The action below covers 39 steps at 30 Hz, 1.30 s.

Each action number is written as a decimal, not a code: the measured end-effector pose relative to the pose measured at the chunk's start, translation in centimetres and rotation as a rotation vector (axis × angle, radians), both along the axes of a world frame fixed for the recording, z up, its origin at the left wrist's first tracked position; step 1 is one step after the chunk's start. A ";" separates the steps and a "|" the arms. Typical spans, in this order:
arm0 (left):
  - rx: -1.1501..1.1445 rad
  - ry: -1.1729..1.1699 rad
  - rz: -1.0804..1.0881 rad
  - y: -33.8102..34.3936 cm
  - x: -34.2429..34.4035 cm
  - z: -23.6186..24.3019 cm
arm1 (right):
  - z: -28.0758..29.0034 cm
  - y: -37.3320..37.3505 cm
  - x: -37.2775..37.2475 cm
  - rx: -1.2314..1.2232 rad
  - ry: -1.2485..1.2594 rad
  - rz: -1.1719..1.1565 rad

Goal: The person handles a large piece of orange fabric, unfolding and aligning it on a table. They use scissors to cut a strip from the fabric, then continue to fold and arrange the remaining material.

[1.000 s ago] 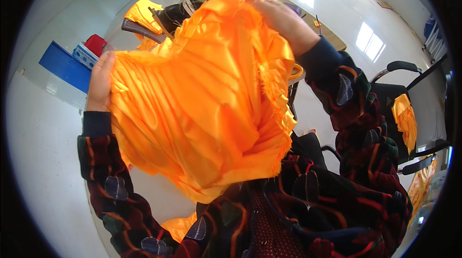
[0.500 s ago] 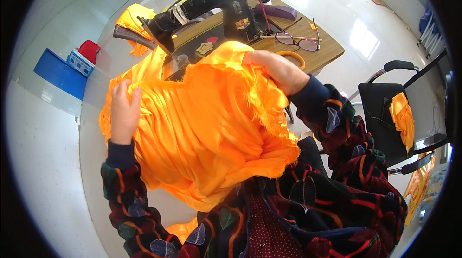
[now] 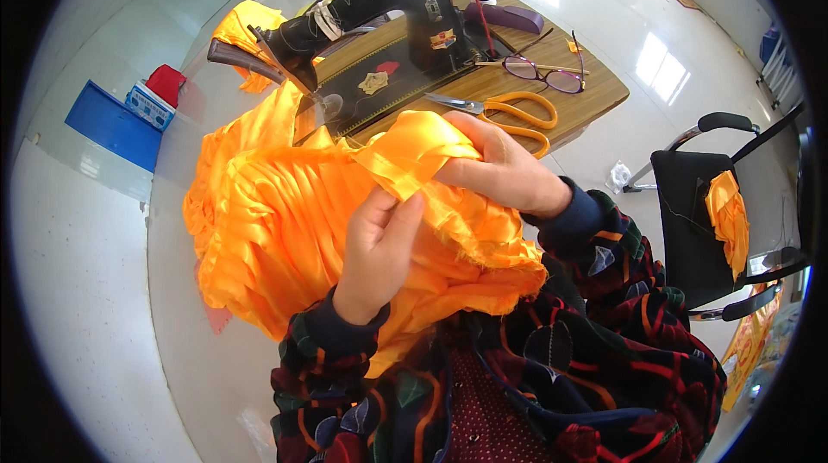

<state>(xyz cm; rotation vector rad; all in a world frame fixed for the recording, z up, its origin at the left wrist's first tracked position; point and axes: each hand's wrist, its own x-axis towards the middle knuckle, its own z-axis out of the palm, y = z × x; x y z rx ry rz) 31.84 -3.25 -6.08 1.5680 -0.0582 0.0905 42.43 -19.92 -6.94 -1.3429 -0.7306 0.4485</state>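
A large piece of shiny orange fabric (image 3: pixel 285 239) is bunched over my lap and up to the front edge of the sewing table. My left hand (image 3: pixel 379 247) pinches a fold of it near the middle, thumb against fingers. Just to the right, my right hand (image 3: pixel 500 165) grips the same cloth by a raised, folded strip. A frayed raw edge runs down below the right hand. Beyond the cloth stands a black sewing machine (image 3: pixel 379 6) on a wooden table (image 3: pixel 595 92). Orange-handled scissors (image 3: pixel 517 111) lie on the table behind my right hand.
Eyeglasses (image 3: pixel 543 73) and a purple case (image 3: pixel 504 17) rest on the table, with small fabric scraps (image 3: pixel 373 82) on the machine bed. At right, a black chair (image 3: pixel 681 230) carries an orange cloth piece (image 3: pixel 729 221). A blue box (image 3: pixel 112 126) is at the left.
My left hand has moved right, from the cloth's left side to its middle, near my right hand. The right hand has come lower with its fold, and the scissors now show more fully.
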 end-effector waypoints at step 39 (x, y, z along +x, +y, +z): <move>-0.550 0.049 -0.026 3.1 4.6 -0.9 | -5.8 -3.0 -5.1 -0.309 -0.683 -0.378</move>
